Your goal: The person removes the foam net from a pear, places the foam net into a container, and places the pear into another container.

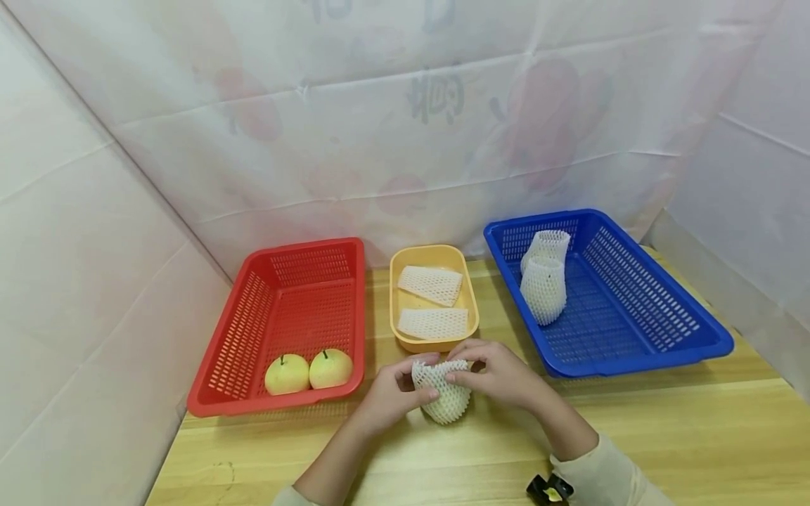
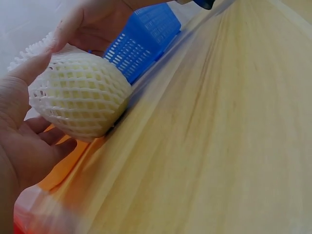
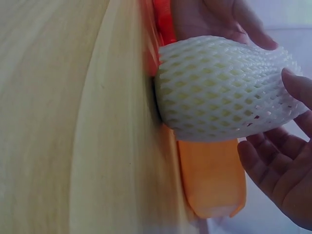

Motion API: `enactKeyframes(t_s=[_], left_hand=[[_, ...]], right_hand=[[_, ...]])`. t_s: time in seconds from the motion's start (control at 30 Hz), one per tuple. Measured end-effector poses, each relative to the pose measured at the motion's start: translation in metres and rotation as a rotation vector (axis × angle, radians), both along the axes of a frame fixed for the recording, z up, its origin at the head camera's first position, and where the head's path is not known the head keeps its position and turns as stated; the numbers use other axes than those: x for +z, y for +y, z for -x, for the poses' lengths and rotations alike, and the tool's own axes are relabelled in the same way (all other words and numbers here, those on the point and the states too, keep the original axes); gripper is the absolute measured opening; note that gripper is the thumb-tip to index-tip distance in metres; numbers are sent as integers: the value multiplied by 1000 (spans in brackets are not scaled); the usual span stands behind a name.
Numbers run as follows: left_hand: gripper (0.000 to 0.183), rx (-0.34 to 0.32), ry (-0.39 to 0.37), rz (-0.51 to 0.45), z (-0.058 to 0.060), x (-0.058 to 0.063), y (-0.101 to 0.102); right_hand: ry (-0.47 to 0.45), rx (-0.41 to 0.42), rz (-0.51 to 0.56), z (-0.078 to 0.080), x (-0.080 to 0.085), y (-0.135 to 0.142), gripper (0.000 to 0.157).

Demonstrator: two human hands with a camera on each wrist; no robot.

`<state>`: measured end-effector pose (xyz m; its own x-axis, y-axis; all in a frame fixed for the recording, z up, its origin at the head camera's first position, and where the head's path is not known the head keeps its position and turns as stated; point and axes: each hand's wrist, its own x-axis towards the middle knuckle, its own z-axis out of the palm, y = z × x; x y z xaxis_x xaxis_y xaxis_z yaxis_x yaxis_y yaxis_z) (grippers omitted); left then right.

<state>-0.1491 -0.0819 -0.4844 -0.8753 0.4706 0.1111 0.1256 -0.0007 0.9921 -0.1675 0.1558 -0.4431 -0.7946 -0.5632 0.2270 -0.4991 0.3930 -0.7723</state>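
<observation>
A yellow pear in a white foam net (image 1: 448, 400) stands low over the table between both hands, the net's open end upward. My left hand (image 1: 395, 393) holds its left side, thumb on the near face of the net and fingers behind. From the other side my right hand (image 1: 500, 372) grips the net near its upper rim, thumb in front. In the left wrist view the netted pear (image 2: 80, 95) shows yellow through the mesh. The right wrist view has the netted pear (image 3: 219, 90) with its lower end close to the tabletop.
Two bare pears (image 1: 309, 371) lie in the near end of a red basket (image 1: 361, 316) at left. Behind the hands, a yellow tray (image 1: 394, 299) contains two flat foam nets (image 1: 433, 323). At right, a blue basket (image 1: 633, 281) holds two netted pears (image 1: 544, 292). A small black object (image 1: 549, 490) lies by the right sleeve.
</observation>
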Motion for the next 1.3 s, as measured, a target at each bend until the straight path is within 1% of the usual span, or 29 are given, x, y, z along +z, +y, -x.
enactKeyframes(t_s=[0.1, 0.2, 0.3, 0.4, 0.53, 0.63, 0.77, 0.87, 1.03, 1.1, 1.17, 1.3], left_hand=[[45, 9, 25, 24, -1, -1, 1], [34, 36, 53, 53, -1, -2, 2], [24, 54, 65, 49, -1, -3, 3], [19, 66, 80, 29, -3, -4, 3], [20, 66, 100, 13, -4, -5, 4], [20, 61, 105, 3, -5, -4, 4], [20, 58, 115, 3, -4, -3, 3], [21, 47, 107, 5, -4, -2, 2], [33, 18, 58, 13, -5, -3, 2], [34, 15, 50, 17, -4, -3, 2], [30, 21, 57, 17, -4, -2, 3], [21, 69, 99, 9, -2, -1, 4]], right_hand=[[0, 24, 21, 0, 0, 1, 14], [-1, 45, 33, 0, 1, 2, 13], [-6, 54, 35, 0, 1, 2, 12], [-18, 68, 33, 0, 1, 2, 12], [-50, 85, 14, 0, 0, 5, 15], [-64, 80, -12, 0, -1, 5, 19], [-57, 78, -26, 0, -1, 4, 21], [-44, 81, -18, 0, -1, 3, 20], [-38, 89, 8, -1, -1, 1, 17], [-38, 86, 15, -1, 0, 2, 16], [-37, 79, 22, -1, 1, 2, 14], [-36, 69, 31, 1, 3, 2, 10]])
